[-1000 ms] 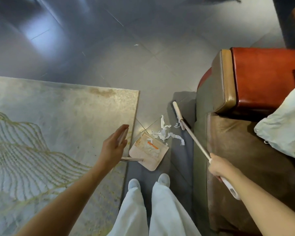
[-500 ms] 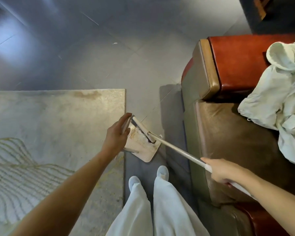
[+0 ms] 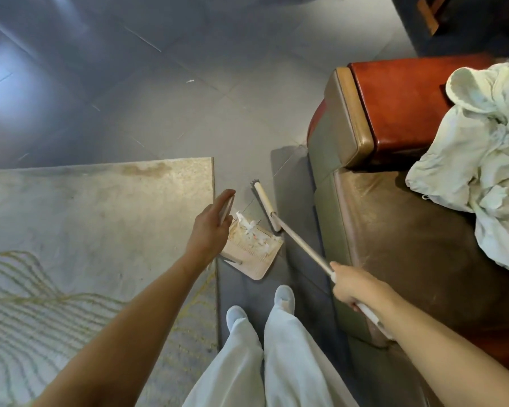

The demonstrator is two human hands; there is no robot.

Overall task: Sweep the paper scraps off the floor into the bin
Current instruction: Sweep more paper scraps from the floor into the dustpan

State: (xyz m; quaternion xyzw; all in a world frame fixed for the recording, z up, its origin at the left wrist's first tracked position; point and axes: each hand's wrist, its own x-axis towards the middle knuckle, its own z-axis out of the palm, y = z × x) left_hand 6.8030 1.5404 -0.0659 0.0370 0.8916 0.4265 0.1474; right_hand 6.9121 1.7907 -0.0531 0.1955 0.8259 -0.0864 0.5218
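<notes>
A beige dustpan stands on the grey tile floor just ahead of my feet. White paper scraps lie piled at its far edge, inside the pan. My left hand holds the pan's upright handle, which shows as a pale bar between thumb and fingers. The broom slants in from the right, with my right hand gripping its white handle. Its narrow head rests on the floor just beyond the pan. One tiny scrap lies far out on the tiles.
A pale rug with gold lines covers the floor on the left, its edge beside the dustpan. A brown and red leather sofa runs along the right, with a crumpled white cloth on it. My white shoes stand behind the pan.
The scraps that lay on the floor beside the pan are now inside it. The broom head swept across the pan and has drawn back to the floor beyond it.
</notes>
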